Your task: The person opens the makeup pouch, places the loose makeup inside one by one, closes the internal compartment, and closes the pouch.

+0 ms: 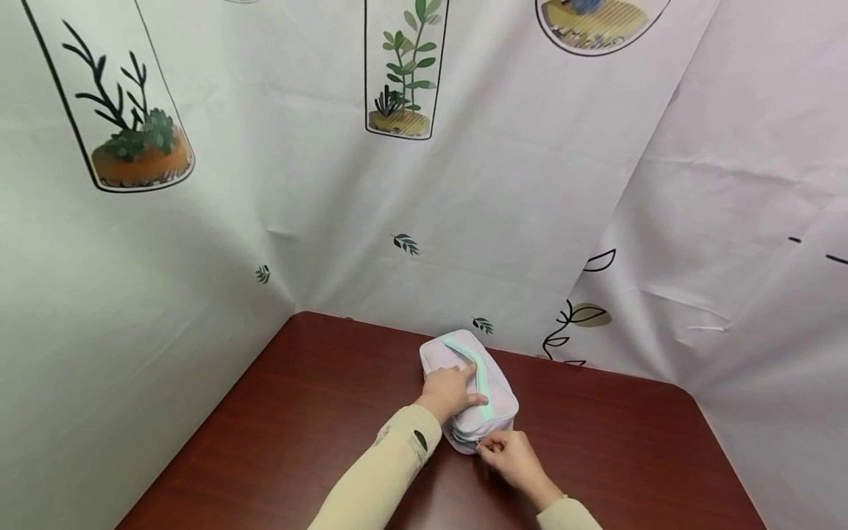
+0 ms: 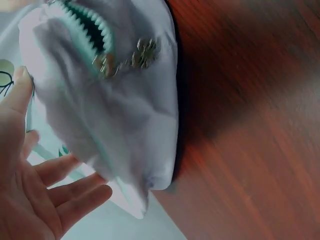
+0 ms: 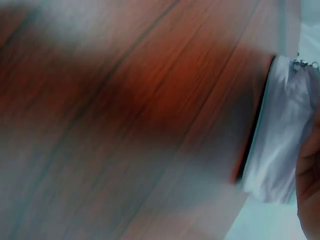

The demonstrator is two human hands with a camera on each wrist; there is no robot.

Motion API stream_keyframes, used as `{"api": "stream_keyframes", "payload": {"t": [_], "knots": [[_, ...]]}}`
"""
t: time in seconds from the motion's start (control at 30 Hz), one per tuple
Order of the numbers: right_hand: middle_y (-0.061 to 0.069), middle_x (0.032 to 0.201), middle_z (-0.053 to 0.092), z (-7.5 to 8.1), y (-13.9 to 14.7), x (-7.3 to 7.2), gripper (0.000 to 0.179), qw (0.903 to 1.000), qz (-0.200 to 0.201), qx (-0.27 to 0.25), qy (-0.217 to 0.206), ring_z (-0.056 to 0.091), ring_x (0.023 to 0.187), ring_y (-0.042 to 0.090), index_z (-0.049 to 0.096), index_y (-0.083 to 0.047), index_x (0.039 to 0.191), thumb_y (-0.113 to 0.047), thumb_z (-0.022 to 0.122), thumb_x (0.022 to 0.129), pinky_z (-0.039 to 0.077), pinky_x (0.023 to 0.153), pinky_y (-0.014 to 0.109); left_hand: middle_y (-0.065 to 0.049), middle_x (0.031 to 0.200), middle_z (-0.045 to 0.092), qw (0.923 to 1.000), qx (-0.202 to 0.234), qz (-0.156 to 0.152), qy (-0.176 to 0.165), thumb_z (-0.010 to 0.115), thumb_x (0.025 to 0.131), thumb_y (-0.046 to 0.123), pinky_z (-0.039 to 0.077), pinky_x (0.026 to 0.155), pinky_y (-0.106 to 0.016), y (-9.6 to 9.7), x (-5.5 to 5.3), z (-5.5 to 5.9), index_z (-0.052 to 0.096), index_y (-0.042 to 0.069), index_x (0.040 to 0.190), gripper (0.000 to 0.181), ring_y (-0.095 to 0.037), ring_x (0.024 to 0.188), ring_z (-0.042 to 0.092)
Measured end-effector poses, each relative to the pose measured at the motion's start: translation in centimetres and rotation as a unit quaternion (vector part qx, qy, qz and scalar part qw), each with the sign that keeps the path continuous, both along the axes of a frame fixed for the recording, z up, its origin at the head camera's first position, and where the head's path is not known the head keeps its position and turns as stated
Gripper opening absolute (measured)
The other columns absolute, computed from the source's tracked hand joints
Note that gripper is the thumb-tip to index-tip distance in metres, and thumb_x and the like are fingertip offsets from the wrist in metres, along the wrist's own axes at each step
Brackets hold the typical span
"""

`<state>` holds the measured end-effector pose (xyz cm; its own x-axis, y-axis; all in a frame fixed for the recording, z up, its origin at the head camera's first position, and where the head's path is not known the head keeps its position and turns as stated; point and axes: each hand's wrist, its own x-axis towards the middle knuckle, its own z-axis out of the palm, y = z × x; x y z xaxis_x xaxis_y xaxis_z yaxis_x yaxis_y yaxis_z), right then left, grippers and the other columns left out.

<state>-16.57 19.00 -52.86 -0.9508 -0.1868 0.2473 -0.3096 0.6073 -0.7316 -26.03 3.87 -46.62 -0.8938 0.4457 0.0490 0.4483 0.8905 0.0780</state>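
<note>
A pale lilac pouch [image 1: 498,379] with a mint-green strap [image 1: 484,390] lies on the table, near its back edge. My left hand [image 1: 448,390] rests on its top with fingers spread; in the left wrist view, the fingers of that hand [image 2: 55,195] touch the pouch's side. At the near end, my right hand [image 1: 510,456] pinches a small zipper pull, mostly covered by the fingertips. The left wrist view shows a green zipper [image 2: 85,30] parted along a short stretch, with a metal slider [image 2: 104,65] and a flower-shaped charm [image 2: 145,52]. The pouch's inside looks dark.
The reddish-brown wooden table [image 1: 318,412] has rounded back corners. White cloth [image 1: 464,221] printed with plants in jars hangs behind the table and along its left side, close to the pouch's far end.
</note>
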Motion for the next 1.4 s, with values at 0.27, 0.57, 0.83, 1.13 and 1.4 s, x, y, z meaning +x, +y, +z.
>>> {"api": "stream_keyframes", "payload": {"t": [0.27, 0.57, 0.83, 1.13, 1.4], "knots": [[-0.007, 0.068, 0.056, -0.1, 2.4, -0.3, 0.013, 0.9951, -0.093, -0.007, -0.033, 0.046, 0.058, 0.001, 0.061, -0.013, 0.071, -0.003, 0.068, 0.075, 0.040, 0.057, 0.022, 0.003, 0.108, 0.061, 0.9905, -0.036, -0.131, 0.020, 0.065, 0.075, 0.059, 0.042, 0.082, -0.032, -2.6, -1.3, 0.2, 0.065, 0.030, 0.119, 0.053, -0.016, 0.103, 0.052], [-0.003, 0.065, 0.049, -0.7, 4.2, -2.0, 0.016, 0.9872, -0.137, -0.054, -0.060, 0.039, 0.049, 0.004, 0.055, -0.010, 0.074, 0.001, 0.064, 0.080, 0.035, 0.053, 0.023, 0.003, 0.133, 0.050, 0.9582, -0.060, -0.269, 0.077, 0.078, 0.068, 0.045, 0.033, 0.098, -0.022, -2.9, -2.0, -0.8, 0.063, 0.021, 0.120, 0.059, -0.011, 0.122, 0.045], [-0.002, 0.073, 0.057, -0.9, 4.7, -2.0, 0.014, 0.9874, -0.112, -0.089, -0.067, 0.047, 0.067, 0.005, 0.057, -0.009, 0.074, -0.002, 0.066, 0.082, 0.038, 0.063, 0.023, -0.001, 0.136, 0.046, 0.9610, -0.058, -0.260, 0.074, 0.063, 0.074, 0.059, 0.030, 0.103, -0.030, -2.2, -1.8, -1.9, 0.046, 0.029, 0.136, 0.070, -0.018, 0.127, 0.040], [0.001, 0.078, 0.054, -0.3, 6.6, -2.4, 0.014, 0.9871, -0.136, -0.083, -0.021, 0.047, 0.070, 0.006, 0.060, -0.008, 0.073, 0.000, 0.066, 0.082, 0.040, 0.063, 0.024, -0.003, 0.122, 0.058, 0.9727, -0.074, -0.174, 0.135, 0.048, 0.079, 0.064, 0.041, 0.092, -0.029, -0.4, -1.3, -1.7, 0.053, 0.029, 0.130, 0.062, -0.019, 0.111, 0.054], [-0.005, 0.064, 0.052, -0.2, 6.4, -2.5, 0.018, 0.9864, -0.138, -0.089, -0.012, 0.043, 0.058, 0.004, 0.060, -0.008, 0.068, 0.006, 0.067, 0.077, 0.036, 0.053, 0.021, -0.002, 0.116, 0.062, 0.9807, -0.081, -0.115, 0.135, 0.042, 0.082, 0.065, 0.045, 0.086, -0.029, 1.1, -0.9, -1.9, 0.055, 0.026, 0.128, 0.062, -0.019, 0.106, 0.058]]}}
